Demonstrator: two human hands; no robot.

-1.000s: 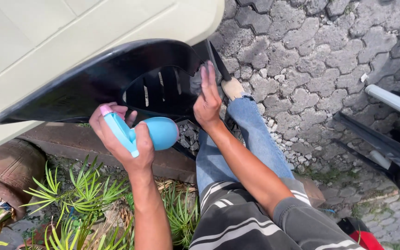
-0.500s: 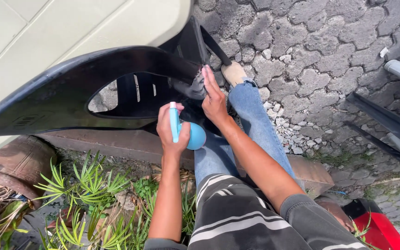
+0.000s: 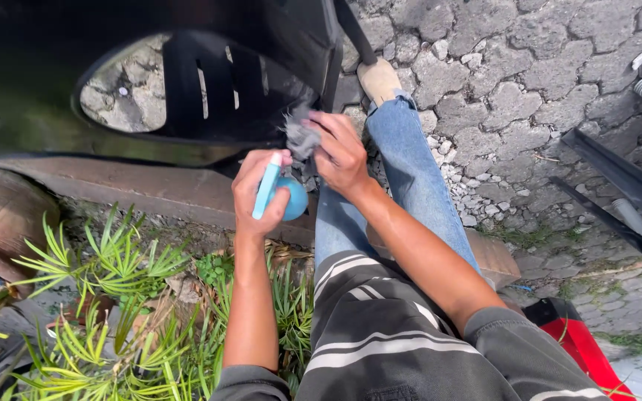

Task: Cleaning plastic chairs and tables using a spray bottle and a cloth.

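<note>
Left hand (image 3: pixel 261 194): fingers wrapped shut around a light blue spray bottle (image 3: pixel 280 194), held upright at the lower edge of the black panel (image 3: pixel 39 111); the round body of the bottle shows past the palm, the pale nozzle end points up. Right hand (image 3: pixel 342 154): fingers pinched together on a small grey rag (image 3: pixel 300 137), pressed against the same black panel just below its vented opening (image 3: pixel 209 85); rag and bottle sit just beside each other, nearly touching. Black panel: glossy, curved, fills the upper left of the view, with an oval cut-out that shows slotted ribs and stone paving behind. Blue jeans leg (image 3: pixel 410 178): stretched forward to the right of the hands, tan shoe (image 3: pixel 377 79) at its end resting on grey cobblestones (image 3: pixel 529 82). Striped grey shirt (image 3: pixel 380 327): lower centre. Green spiky plants (image 3: pixel 105 297): lower left, beside a brick kerb (image 3: pixel 143 186). Red object (image 3: pixel 581 349): lower right, kind unclear.
</note>
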